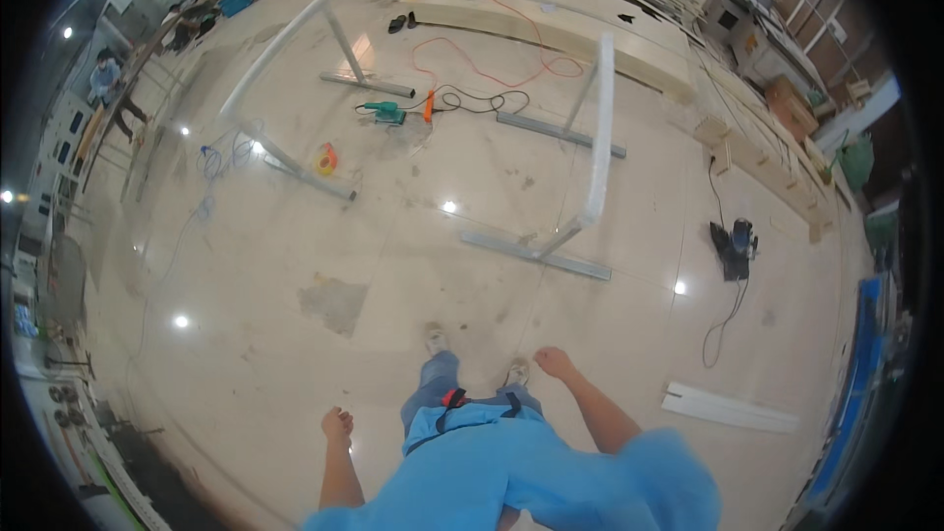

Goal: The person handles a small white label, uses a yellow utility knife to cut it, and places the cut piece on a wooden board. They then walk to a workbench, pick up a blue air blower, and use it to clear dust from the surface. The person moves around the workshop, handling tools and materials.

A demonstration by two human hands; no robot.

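My left hand (337,425) hangs low beside my body, its fingers curled in, with nothing visible in them. Out to the other side, my right hand (554,362) is closed in a loose fist, and no object shows in it. Both hands are over the tiled floor (462,295), touching nothing. Ahead stand two metal trestles, the left trestle (280,54) and the right trestle (602,128), each with a pale wrapped top bar. Between them a green power sander (386,113) lies on the floor near an orange object (429,106).
Black and red cords (477,74) trail across the floor. A yellow-and-red roll-like item (326,159) lies by the left trestle. To the right are a dark power tool (741,236) and a white strip (733,408). Long boards (551,29) lie behind; another person (110,84) stands far left.
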